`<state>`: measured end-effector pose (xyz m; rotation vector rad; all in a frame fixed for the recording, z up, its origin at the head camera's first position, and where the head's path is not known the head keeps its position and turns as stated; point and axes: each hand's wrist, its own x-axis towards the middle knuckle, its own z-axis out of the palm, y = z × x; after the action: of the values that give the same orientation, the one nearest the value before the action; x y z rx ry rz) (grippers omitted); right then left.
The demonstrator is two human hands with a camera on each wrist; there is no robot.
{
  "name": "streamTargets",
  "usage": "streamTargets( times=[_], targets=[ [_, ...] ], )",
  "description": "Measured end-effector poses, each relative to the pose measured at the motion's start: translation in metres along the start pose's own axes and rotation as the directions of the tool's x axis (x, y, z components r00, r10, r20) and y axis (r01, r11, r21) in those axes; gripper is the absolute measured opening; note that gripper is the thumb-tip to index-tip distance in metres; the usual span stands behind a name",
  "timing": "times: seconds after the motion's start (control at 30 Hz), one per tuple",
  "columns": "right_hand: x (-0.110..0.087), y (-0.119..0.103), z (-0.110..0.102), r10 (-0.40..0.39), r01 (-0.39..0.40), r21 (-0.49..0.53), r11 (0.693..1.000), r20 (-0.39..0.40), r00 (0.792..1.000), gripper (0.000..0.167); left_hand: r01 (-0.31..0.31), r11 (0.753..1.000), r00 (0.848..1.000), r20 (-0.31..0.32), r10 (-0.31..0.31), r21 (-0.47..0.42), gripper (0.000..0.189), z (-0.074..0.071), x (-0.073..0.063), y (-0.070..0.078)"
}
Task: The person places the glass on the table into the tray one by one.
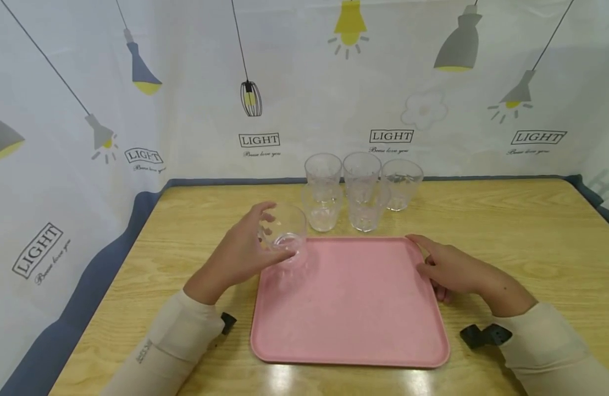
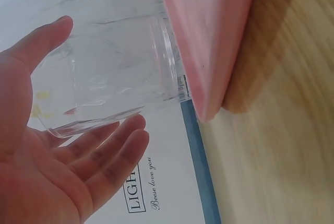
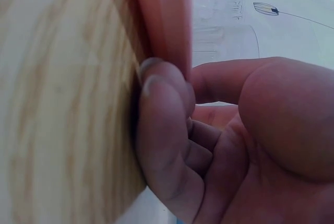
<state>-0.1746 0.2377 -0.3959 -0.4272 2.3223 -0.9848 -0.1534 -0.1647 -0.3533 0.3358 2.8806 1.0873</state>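
Note:
A clear drinking glass (image 1: 283, 220) is held in my left hand (image 1: 240, 247), upright over the far left corner of a pink tray (image 1: 354, 302). In the left wrist view the thumb and fingers (image 2: 117, 169) lie on opposite sides of the glass (image 2: 115, 72). Whether its base touches the tray cannot be told. My right hand (image 1: 455, 269) grips the tray's right edge near the far corner. Its curled fingertips (image 3: 162, 104) press at the tray's edge (image 3: 169, 20), close to the wooden table, in the right wrist view.
Several more clear glasses (image 1: 362, 168) stand in a cluster behind the tray, near the wall side of the wooden table (image 1: 507, 220). A white cloth (image 1: 309, 82) printed with lamps hangs behind and at the sides. Dark wrist devices (image 1: 485, 335) sit by both sleeves.

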Motion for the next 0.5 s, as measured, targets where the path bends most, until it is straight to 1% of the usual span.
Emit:
streamTargets(
  times=[0.17, 0.37, 0.5],
  targets=[
    [0.0006, 0.0004, -0.0003, 0.004, -0.004, -0.002, 1.000, -0.002, 1.000, 0.066, -0.002, 1.000, 1.000, 0.022, 0.002, -0.011, 0.100, -0.0020, -0.0021, 0.0028],
    [0.0014, 0.0018, -0.0009, -0.007, 0.007, 0.003, 1.000, 0.014, 1.000, 0.067, -0.027, 0.998, 0.999, 0.042, 0.025, 0.062, 0.097, -0.0009, -0.0026, 0.0003],
    [0.0007, 0.0024, -0.0012, -0.021, 0.021, 0.000, 1.000, 0.029, 0.999, 0.067, -0.042, 0.997, 0.998, 0.058, 0.038, 0.071, 0.095, 0.0008, -0.0017, -0.0018]
  ],
)
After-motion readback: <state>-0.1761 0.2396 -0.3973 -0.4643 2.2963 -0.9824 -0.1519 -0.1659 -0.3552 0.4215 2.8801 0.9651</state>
